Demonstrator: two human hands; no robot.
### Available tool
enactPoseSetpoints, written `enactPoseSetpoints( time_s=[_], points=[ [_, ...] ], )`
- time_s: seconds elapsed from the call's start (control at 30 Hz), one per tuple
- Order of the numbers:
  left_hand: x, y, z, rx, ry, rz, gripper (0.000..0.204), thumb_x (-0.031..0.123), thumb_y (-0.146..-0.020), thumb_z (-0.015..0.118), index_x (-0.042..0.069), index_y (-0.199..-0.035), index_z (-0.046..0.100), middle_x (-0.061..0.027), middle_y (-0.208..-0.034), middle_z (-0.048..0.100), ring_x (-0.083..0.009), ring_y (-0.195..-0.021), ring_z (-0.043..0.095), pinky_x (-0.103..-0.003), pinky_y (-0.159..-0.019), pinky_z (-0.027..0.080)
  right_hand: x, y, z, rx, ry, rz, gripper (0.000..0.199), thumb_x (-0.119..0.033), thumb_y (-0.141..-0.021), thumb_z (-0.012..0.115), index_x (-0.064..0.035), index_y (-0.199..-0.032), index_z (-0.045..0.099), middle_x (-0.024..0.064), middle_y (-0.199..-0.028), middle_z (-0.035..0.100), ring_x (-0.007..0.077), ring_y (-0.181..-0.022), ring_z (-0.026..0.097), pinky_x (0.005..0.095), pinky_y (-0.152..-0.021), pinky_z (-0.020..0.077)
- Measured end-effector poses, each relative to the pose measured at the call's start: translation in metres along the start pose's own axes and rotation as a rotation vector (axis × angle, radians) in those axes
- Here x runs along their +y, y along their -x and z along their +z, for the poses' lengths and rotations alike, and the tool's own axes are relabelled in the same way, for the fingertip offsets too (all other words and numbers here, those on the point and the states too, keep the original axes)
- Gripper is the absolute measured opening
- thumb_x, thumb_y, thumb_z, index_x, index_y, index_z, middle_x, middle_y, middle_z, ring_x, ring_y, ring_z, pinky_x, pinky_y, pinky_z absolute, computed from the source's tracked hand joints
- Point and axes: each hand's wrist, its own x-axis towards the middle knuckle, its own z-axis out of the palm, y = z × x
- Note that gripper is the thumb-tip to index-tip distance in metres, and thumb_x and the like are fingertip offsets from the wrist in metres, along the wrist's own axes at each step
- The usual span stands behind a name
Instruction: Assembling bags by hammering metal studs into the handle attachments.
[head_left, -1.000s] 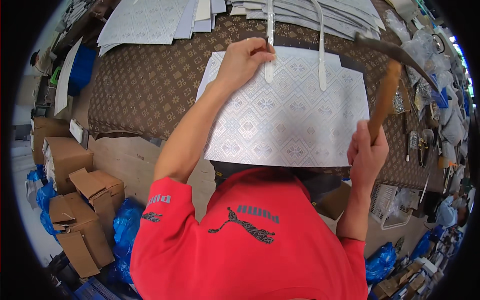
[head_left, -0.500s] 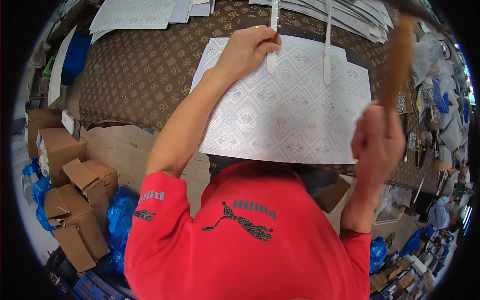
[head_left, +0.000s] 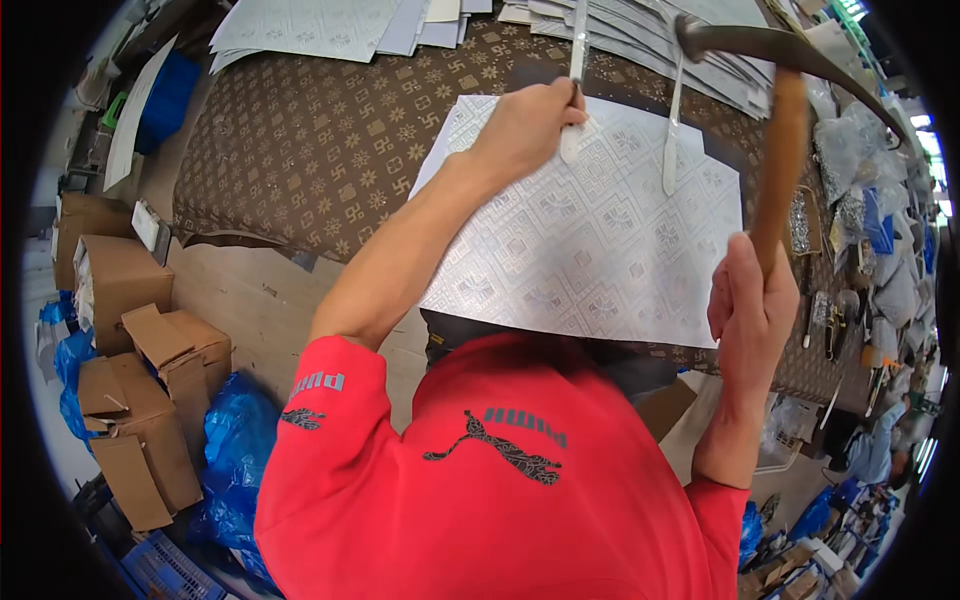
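Observation:
A silver-white patterned sheet [head_left: 590, 240] lies on the cloth-covered table in front of me, reaching over its near edge. Two slim white straps rest on its far part: a left strap [head_left: 580, 40] and a right strap [head_left: 672, 150]. My left hand [head_left: 525, 125] is closed at the left strap, its fingertips pinched around something small and dark that I cannot make out. At the right, my right hand [head_left: 757, 300] grips the wooden handle of a hammer [head_left: 782, 150]. The hammer is raised upright, its curved metal head above the table's far right.
Stacked patterned sheets [head_left: 305, 28] lie at the far left of the brown table cloth [head_left: 300, 150], with more sheets [head_left: 640, 45] at the far right. Hand tools [head_left: 830, 320] and plastic bags line the right side. Cardboard boxes [head_left: 150, 430] and blue bags [head_left: 240, 450] stand on the floor at left.
The hammer, blurred by motion before, shows more sharply and its head has come lower and leftward in view. My left hand stays at the strap while the whole view shifts slightly.

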Motion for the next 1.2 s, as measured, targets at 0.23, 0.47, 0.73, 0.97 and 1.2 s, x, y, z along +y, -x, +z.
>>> enactPoseSetpoints(
  time_s=[0.23, 0.47, 0.73, 0.97, 1.2],
  points=[
    [0.006, 0.004, -0.017, 0.096, 0.635, -0.228, 0.012, 0.012, -0.093, 0.064, 0.003, -0.100, 0.066, -0.0110, -0.087, 0.072, -0.0209, -0.074, 0.069, -0.035, -0.071, 0.053, 0.009, 0.023, -0.007, 0.062, -0.136, 0.039, 0.021, -0.022, -0.103, 0.058, -0.0052, -0.090, 0.055, -0.0047, -0.063, 0.045, 0.0007, -0.045, 0.035, 0.0192, -0.039, 0.0254],
    [0.015, 0.017, -0.018, -0.134, 0.262, -0.218, 0.013, 0.014, -0.093, 0.068, 0.002, -0.097, 0.073, -0.0037, -0.084, 0.072, -0.0101, -0.077, 0.063, -0.026, -0.074, 0.049, 0.019, 0.023, -0.006, -0.005, -0.105, 0.107, 0.020, -0.020, -0.101, 0.063, -0.0033, -0.091, 0.057, -0.0058, -0.064, 0.048, 0.0002, -0.051, 0.040, 0.0190, -0.045, 0.0285],
    [0.015, 0.018, -0.015, -0.144, 0.182, -0.144, 0.012, 0.014, -0.092, 0.069, 0.003, -0.097, 0.072, -0.0059, -0.081, 0.071, -0.0123, -0.073, 0.063, -0.028, -0.071, 0.049, 0.016, 0.020, -0.004, -0.001, -0.091, 0.077, 0.021, -0.020, -0.100, 0.064, -0.0019, -0.091, 0.058, -0.0051, -0.063, 0.049, 0.0007, -0.052, 0.040, 0.0195, -0.045, 0.0289],
    [0.016, 0.021, -0.015, -0.111, 0.118, 0.026, 0.010, 0.012, -0.092, 0.067, 0.002, -0.091, 0.068, -0.0114, -0.081, 0.070, -0.0224, -0.071, 0.065, -0.032, -0.069, 0.051, -0.016, 0.013, -0.020, 0.119, -0.183, -0.246, 0.024, -0.024, -0.102, 0.060, -0.0031, -0.089, 0.060, -0.0046, -0.062, 0.050, 0.0029, -0.051, 0.042, 0.0204, -0.046, 0.0298],
    [0.011, 0.026, -0.007, -0.053, -0.032, 0.204, 0.008, 0.011, -0.093, 0.065, 0.002, -0.092, 0.066, -0.0133, -0.083, 0.069, -0.0263, -0.072, 0.067, -0.034, -0.069, 0.053, 0.025, -0.007, -0.007, -0.184, 0.422, -0.147, 0.024, -0.016, -0.104, 0.051, -0.0012, -0.086, 0.057, -0.0028, -0.060, 0.044, 0.0021, -0.044, 0.036, 0.0190, -0.039, 0.0244]
  ],
)
